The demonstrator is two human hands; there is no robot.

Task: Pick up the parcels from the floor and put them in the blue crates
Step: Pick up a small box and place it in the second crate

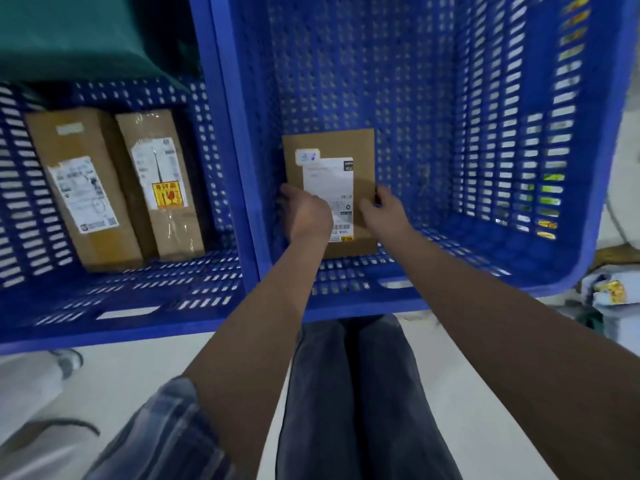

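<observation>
Parcel point(329, 192) lies in the right blue crate point(485, 258), left hand point(304, 211) and right hand point(382, 209) apparently gripping its sides.

Brown labelled parcel point(360, 150) flat in right blue crate point(485, 265); two boxes point(114, 188) in left crate point(114, 306).

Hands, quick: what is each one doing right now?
Left hand: grips the left edge of the parcel inside the right crate.
Right hand: grips the same parcel's right edge.
</observation>
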